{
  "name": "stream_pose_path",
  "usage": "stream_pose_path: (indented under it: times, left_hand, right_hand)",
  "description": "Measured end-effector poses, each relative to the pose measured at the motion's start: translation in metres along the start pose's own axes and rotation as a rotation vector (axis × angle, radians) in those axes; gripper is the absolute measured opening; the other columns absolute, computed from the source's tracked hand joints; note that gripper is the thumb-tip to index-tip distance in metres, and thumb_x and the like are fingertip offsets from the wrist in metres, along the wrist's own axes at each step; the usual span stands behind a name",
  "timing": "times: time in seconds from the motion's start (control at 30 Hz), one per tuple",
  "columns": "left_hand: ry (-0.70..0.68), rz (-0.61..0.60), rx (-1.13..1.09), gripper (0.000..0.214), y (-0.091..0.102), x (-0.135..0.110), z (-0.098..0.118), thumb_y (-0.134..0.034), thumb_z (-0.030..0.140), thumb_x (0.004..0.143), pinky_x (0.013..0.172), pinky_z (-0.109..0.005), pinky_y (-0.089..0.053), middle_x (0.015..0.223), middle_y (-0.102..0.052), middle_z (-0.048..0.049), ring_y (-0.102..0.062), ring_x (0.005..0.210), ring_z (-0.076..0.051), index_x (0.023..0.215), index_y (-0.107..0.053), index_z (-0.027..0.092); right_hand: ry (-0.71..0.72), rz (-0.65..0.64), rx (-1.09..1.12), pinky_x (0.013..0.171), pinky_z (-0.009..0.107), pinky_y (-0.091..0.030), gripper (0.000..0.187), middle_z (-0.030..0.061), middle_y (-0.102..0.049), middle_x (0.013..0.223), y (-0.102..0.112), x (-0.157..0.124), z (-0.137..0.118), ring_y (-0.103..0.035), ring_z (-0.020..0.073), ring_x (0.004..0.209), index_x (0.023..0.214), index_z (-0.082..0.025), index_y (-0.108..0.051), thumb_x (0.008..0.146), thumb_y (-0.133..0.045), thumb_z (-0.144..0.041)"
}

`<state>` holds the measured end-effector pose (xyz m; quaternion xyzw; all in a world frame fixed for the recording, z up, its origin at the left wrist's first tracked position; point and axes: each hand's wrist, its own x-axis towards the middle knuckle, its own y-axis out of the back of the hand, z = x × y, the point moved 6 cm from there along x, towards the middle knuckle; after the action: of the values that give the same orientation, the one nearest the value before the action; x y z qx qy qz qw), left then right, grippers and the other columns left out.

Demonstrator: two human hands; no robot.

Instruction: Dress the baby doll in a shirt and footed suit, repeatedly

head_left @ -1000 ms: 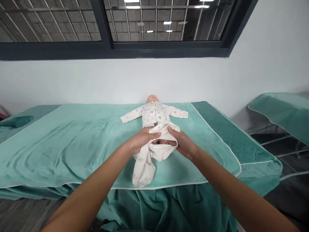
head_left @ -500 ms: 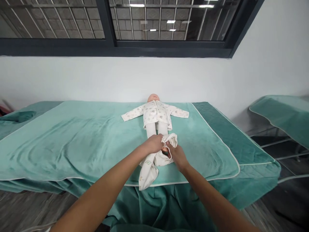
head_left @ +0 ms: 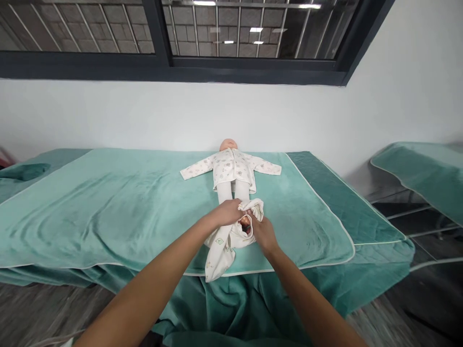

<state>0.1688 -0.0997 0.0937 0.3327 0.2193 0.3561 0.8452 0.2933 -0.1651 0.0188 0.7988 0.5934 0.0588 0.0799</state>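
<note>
A baby doll (head_left: 228, 144) lies on its back with its arms spread, dressed in a white patterned jacket (head_left: 234, 166). Its pale legs point toward me. At their lower end, white patterned baby pants (head_left: 220, 255) are bunched up, one leg of them trailing toward the bed's front edge. My left hand (head_left: 230, 212) is closed on the left side of the gathered cloth. On the other side, my right hand (head_left: 264, 231) grips the bunched rim. Fingers show through the cloth's opening between the hands; the doll's feet are hidden.
A light green blanket (head_left: 108, 207) covers the bed, over a darker green cover (head_left: 340, 202) that hangs down in front. Behind stand a white wall (head_left: 144, 115) and a barred window. At the right is another green-covered piece of furniture (head_left: 427, 168) on metal legs.
The view has shifted slightly. Both hands keep hold of the gathered pants, and the fingers inside the opening have moved a little. The doll lies as before.
</note>
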Motion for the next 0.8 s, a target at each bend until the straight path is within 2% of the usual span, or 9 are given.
stream_pose_path:
  times: [0.1,0.3,0.37,0.43,0.53,0.67,0.8]
  left_hand:
    - [0.03,-0.007,-0.011,0.026,0.0,0.001,-0.001,-0.061,0.037,0.082,0.083,-0.032,-0.048,0.108,-0.075,-0.0119,-0.068,0.102,-0.03,0.099,-0.068,0.019]
    - [0.044,-0.021,-0.07,0.027,-0.001,0.001,0.001,-0.065,0.041,0.08,0.082,-0.032,-0.049,0.105,-0.075,-0.011,-0.068,0.1,-0.03,0.094,-0.069,0.019]
    - [0.02,-0.055,-0.222,0.027,-0.003,-0.001,0.002,-0.065,0.042,0.081,0.08,-0.032,-0.049,0.102,-0.076,-0.0092,-0.068,0.096,-0.029,0.093,-0.069,0.018]
    - [0.012,-0.11,-0.477,0.029,-0.006,-0.003,0.001,-0.067,0.043,0.081,0.079,-0.032,-0.05,0.099,-0.076,-0.0081,-0.068,0.093,-0.027,0.095,-0.069,0.017]
    - [0.066,-0.179,-0.796,0.034,-0.01,-0.008,-0.001,-0.075,0.042,0.077,0.079,-0.033,-0.051,0.097,-0.075,-0.0085,-0.068,0.09,-0.024,0.098,-0.07,0.016]
    - [0.174,-0.188,-0.939,0.037,-0.012,-0.013,-0.005,-0.081,0.039,0.074,0.078,-0.032,-0.054,0.098,-0.075,-0.0102,-0.07,0.092,-0.024,0.101,-0.072,0.016]
    - [0.153,-0.213,-1.004,0.04,-0.008,-0.014,-0.01,-0.083,0.037,0.074,0.084,-0.034,-0.055,0.107,-0.075,-0.0122,-0.07,0.099,-0.025,0.106,-0.072,0.015]
  right_hand:
    - [-0.092,0.058,0.066,0.077,0.037,-0.054,0.056,0.0089,-0.077,0.085,0.004,-0.001,0.008,-0.071,0.0292,0.089,0.097,-0.018,-0.077,0.081,-0.061,-0.07]
    - [-0.093,0.085,0.207,0.087,0.038,-0.054,0.058,0.0101,-0.078,0.1,0.002,-0.006,0.008,-0.069,0.0314,0.107,0.105,-0.016,-0.075,0.079,-0.065,-0.068]
    - [-0.059,0.089,0.28,0.095,0.04,-0.053,0.056,0.0095,-0.078,0.105,0.002,-0.007,0.003,-0.068,0.0311,0.112,0.109,-0.018,-0.074,0.079,-0.068,-0.065]
    - [-0.026,0.089,0.33,0.1,0.042,-0.051,0.052,0.0089,-0.077,0.111,0.002,-0.006,-0.002,-0.067,0.0309,0.115,0.11,-0.02,-0.074,0.08,-0.069,-0.062]
    - [-0.001,0.07,0.334,0.1,0.045,-0.051,0.048,0.0091,-0.076,0.117,0.001,-0.002,-0.009,-0.067,0.0315,0.114,0.106,-0.022,-0.074,0.082,-0.067,-0.063]
    - [0.055,0.066,0.287,0.095,0.043,-0.053,0.045,0.0093,-0.076,0.115,-0.001,0.011,-0.013,-0.067,0.0302,0.109,0.103,-0.022,-0.072,0.084,-0.063,-0.062]
    - [0.156,0.111,0.236,0.092,0.04,-0.052,0.035,0.0083,-0.076,0.111,0.003,0.024,-0.018,-0.067,0.028,0.104,0.095,-0.022,-0.069,0.083,-0.063,-0.055]
